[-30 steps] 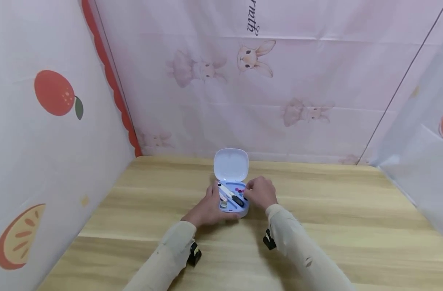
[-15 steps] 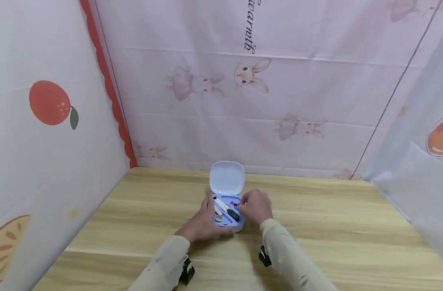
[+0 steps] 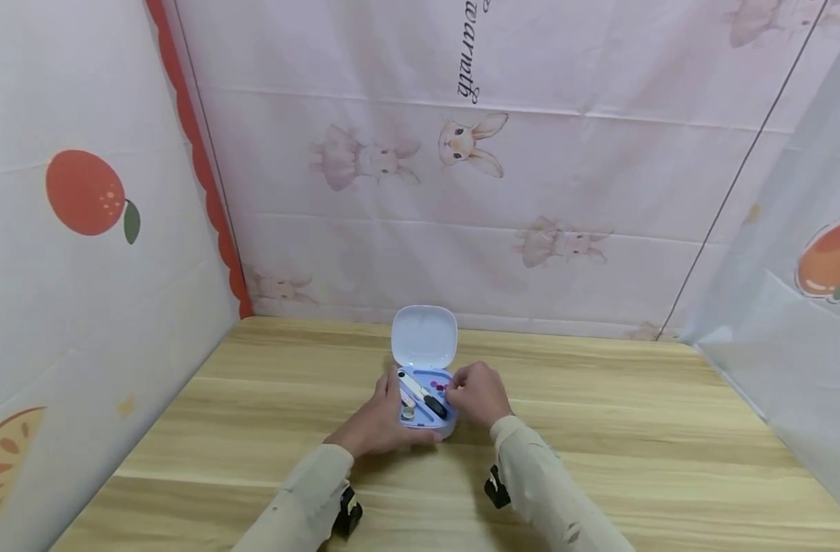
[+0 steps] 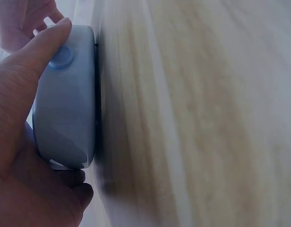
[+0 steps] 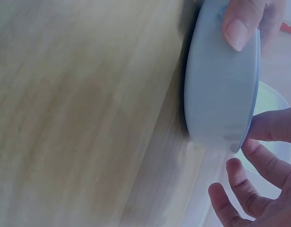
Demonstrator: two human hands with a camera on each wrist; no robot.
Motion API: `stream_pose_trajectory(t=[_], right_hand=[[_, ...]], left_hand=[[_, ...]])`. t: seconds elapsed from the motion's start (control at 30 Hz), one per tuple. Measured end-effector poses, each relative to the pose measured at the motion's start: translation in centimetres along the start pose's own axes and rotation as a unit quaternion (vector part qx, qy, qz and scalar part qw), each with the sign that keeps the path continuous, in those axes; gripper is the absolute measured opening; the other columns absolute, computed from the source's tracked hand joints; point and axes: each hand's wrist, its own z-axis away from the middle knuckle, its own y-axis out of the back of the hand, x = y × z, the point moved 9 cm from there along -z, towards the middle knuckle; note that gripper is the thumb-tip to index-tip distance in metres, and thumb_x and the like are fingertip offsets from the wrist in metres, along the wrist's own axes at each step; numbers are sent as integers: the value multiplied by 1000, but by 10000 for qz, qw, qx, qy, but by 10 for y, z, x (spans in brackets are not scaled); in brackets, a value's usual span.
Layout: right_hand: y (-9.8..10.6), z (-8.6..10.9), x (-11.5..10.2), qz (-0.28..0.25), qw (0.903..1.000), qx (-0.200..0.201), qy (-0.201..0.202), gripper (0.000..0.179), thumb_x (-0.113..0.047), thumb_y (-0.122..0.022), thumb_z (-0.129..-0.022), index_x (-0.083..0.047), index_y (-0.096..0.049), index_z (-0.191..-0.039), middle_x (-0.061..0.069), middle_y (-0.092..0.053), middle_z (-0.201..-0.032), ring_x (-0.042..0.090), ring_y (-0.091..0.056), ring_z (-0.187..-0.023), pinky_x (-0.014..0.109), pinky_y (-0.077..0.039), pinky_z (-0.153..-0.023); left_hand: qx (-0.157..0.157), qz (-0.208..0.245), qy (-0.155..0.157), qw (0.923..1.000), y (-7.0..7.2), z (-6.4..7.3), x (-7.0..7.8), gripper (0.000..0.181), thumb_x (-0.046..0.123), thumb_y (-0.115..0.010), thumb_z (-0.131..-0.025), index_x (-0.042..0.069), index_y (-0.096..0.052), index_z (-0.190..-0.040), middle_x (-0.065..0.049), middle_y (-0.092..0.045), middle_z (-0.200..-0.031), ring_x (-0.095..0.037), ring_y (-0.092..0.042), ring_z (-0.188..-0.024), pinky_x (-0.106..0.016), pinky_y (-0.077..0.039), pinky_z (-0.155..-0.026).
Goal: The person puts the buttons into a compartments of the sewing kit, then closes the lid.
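Observation:
A small light-blue sewing kit box (image 3: 450, 429) stands on the table with its white lid (image 3: 424, 337) raised. My left hand (image 3: 374, 422) grips its left and front sides, the thumb lying along the front by a round blue catch (image 4: 61, 57). Inside, a white tool with a black end (image 3: 420, 392) lies diagonally; its kind is unclear. Small pink and red button-like pieces (image 3: 438, 386) lie in the right compartment, and a round silvery piece (image 3: 408, 413) sits front left. My right hand (image 3: 482, 395) reaches over the right rim, index and thumb bent inward; whether they pinch anything is hidden.
The wood-grain table (image 3: 599, 429) extends on both sides of the box. A pink curtain with rabbits (image 3: 371, 230) stands behind it, and fruit-printed white sheets (image 3: 116, 307) close off the left and right.
The head view has tilted, so box and hands appear lower and slightly left. My left hand keeps its grip; my right fingers stay at the right compartment with little visible motion.

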Motion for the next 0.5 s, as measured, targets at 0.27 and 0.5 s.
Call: stream_pose_trajectory(t=[0.27,0.5], right_hand=[[-3,3,7,-401,9990,-87,-167,3,-6,-74,-82,-4,-76,-82,3,-68,-79,19,-56,-75,28,-44,-64],[2,3,13,-909,9953,-72,-336,5,-8,-72,-85,-6,-75,-86,5,-68,-88,22,-56,-83,32,-48,-67]], left_hand=[[-94,111,52,9999,-2,0,-4,145,68,-83,-70,7,12,-161,-23,-2,-166,-41,-36,-141,-55,-36,-112],[-7,99,135,9999,3,-2,-6,138,75,-73,-75,8,11,-161,-18,0,-168,-39,-35,-142,-56,-36,-112]])
